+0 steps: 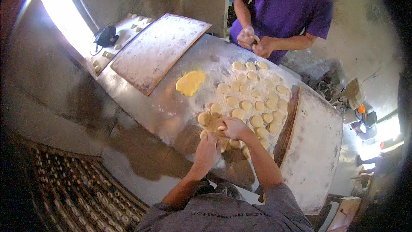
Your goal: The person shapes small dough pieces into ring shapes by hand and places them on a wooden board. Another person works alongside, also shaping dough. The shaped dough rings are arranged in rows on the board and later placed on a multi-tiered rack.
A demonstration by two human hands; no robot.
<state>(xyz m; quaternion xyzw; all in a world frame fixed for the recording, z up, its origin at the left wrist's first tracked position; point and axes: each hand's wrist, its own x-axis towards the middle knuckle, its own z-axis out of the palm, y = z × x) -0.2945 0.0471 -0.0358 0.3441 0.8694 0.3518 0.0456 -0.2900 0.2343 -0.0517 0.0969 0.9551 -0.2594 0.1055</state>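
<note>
Many pale dough rounds (246, 105) lie on a floured metal table (146, 103). My right hand (234, 129) is closed on a dough round (222, 128) among those near the table's front. Just left of it and lower, my left hand (207, 150) has its fingers curled at the nearest rounds; what they grip is partly hidden. A yellow soft mass (190, 82) sits left of the rounds. Across the table, a person in purple (274, 8) has both hands together around a piece of dough.
A pale sheet board (159, 51) lies at the far left, beside scattered pieces and a dark item (106, 36). More boards (313, 146) are stacked on the right. A rack with many small rings (86, 189) stands at lower left; containers (356, 94) crowd beyond the right end.
</note>
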